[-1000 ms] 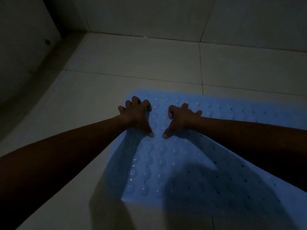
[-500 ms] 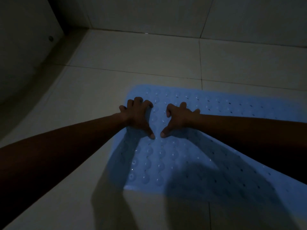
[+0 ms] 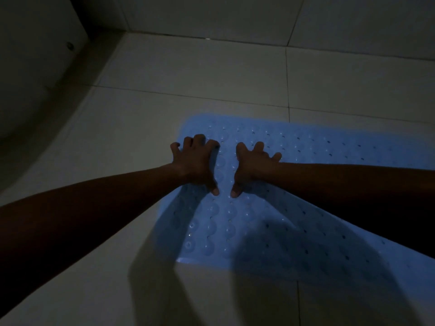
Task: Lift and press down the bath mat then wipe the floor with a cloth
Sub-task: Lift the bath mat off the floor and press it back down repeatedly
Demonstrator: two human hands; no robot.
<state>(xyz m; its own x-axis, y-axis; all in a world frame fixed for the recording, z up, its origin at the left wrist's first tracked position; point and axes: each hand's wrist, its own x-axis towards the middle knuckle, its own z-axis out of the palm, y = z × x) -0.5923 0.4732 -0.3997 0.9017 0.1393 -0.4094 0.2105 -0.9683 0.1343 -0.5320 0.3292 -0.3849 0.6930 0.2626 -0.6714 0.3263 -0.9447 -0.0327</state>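
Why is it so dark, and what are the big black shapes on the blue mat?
Head view: the light is very dim; the dark shapes on the bath mat and floor are shadows, falling toward the camera below the left hand and right hand.

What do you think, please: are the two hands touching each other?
Apart. The head view shows blue mat between the left hand and the right hand, even at the thumbs.

Left hand (image 3: 195, 163) and right hand (image 3: 254, 165) seem splayed slightly wider on the bath mat (image 3: 329, 149) now.
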